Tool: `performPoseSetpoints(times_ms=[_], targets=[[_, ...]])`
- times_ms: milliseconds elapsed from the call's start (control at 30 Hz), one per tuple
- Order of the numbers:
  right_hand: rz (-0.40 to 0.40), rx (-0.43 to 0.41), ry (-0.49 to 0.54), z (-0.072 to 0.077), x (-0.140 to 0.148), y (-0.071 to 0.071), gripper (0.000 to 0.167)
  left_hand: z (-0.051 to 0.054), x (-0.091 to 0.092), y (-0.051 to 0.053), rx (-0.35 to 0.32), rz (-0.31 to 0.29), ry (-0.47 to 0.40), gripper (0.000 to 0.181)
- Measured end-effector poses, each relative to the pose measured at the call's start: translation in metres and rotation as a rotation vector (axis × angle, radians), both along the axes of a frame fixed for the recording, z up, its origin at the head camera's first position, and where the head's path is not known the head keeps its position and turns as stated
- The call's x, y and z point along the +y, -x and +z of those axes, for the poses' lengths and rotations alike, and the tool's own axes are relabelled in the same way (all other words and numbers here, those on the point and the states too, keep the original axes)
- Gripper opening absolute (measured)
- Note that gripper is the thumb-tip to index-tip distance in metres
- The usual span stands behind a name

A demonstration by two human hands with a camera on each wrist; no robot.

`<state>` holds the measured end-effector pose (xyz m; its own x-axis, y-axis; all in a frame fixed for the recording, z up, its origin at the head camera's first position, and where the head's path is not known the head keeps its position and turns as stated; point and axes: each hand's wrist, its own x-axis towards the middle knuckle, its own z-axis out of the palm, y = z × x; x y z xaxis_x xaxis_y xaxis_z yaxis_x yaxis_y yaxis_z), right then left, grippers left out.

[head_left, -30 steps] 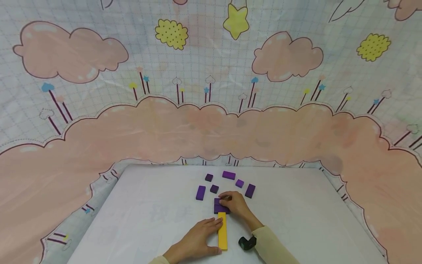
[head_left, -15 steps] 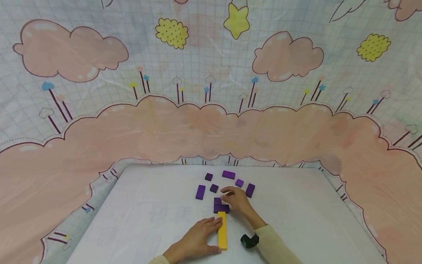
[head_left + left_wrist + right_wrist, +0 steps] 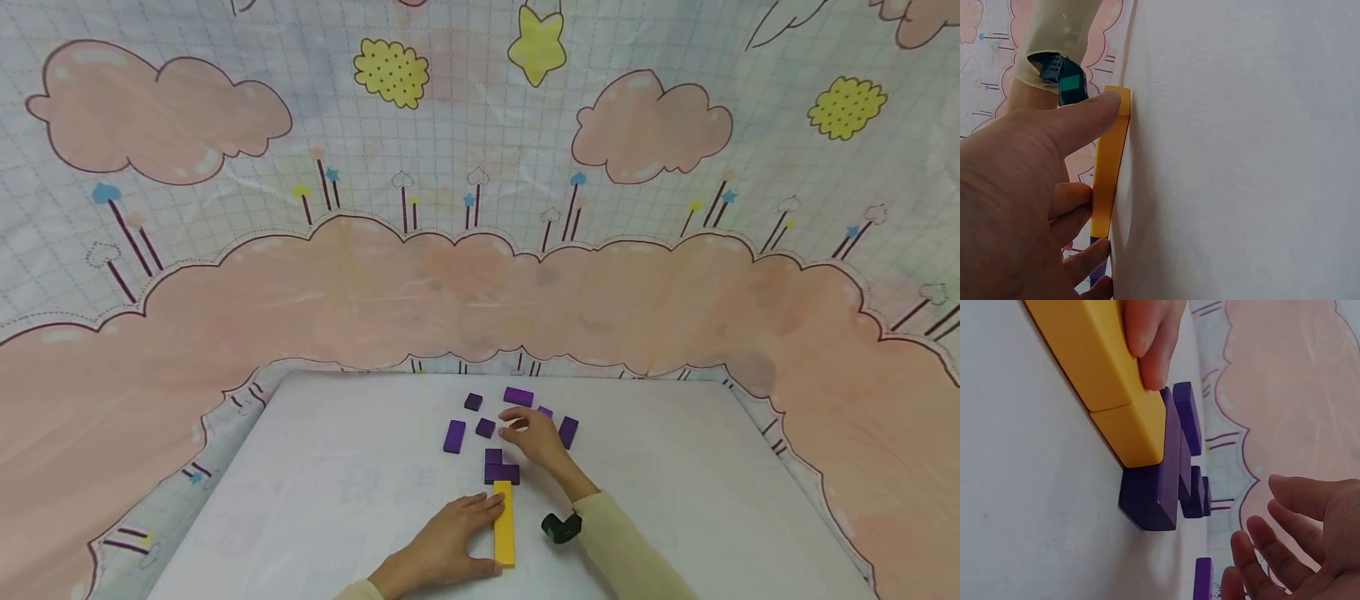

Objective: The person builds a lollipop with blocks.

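On the white table, my left hand (image 3: pixel 459 537) holds a yellow bar (image 3: pixel 504 525), thumb at its near end and fingers along it toward the far end. The right wrist view shows a seam across the yellow bar. Against its far end lies a purple oblong block (image 3: pixel 502 474); a small purple block (image 3: pixel 492 456) sits behind that block's left half. My right hand (image 3: pixel 536 437) hovers beyond them, fingers loosely bent and holding nothing. Just left of its fingertips is a dark purple cube (image 3: pixel 485 427). A lighter purple cube (image 3: pixel 545 412) is partly hidden behind the hand.
Further loose purple blocks lie around: an oblong (image 3: pixel 453 437) at left, a dark cube (image 3: pixel 473 402) and an oblong (image 3: pixel 518 396) at the back, another oblong (image 3: pixel 568 432) at right. A black wrist device (image 3: pixel 561 527) is at the right sleeve. A cloud-printed cloth (image 3: pixel 480 292) hangs behind.
My right hand has drawn away from the small purple block and moved farther back over the table, partly covering the lighter cube. My left hand stays on the yellow bar.
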<state>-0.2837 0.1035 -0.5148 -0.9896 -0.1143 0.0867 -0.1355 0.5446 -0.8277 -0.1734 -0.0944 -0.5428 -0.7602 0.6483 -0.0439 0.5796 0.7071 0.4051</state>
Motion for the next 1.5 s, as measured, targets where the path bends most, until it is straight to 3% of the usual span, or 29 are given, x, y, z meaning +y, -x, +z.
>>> performPoseSetpoints(times_ms=[300,833,1500], targets=[[0.008,-0.01,0.003,0.001,-0.006,0.011,0.028,0.001,-0.001,-0.002,0.02,-0.009,-0.007,0.079],[-0.056,-0.095,0.038,-0.014,-0.014,0.027,0.03,0.0,0.001,0.002,-0.03,0.011,-0.007,0.08],[-0.064,-0.132,-0.002,-0.015,-0.022,0.032,0.032,0.0,0.0,0.002,-0.004,-0.004,-0.032,0.079]])
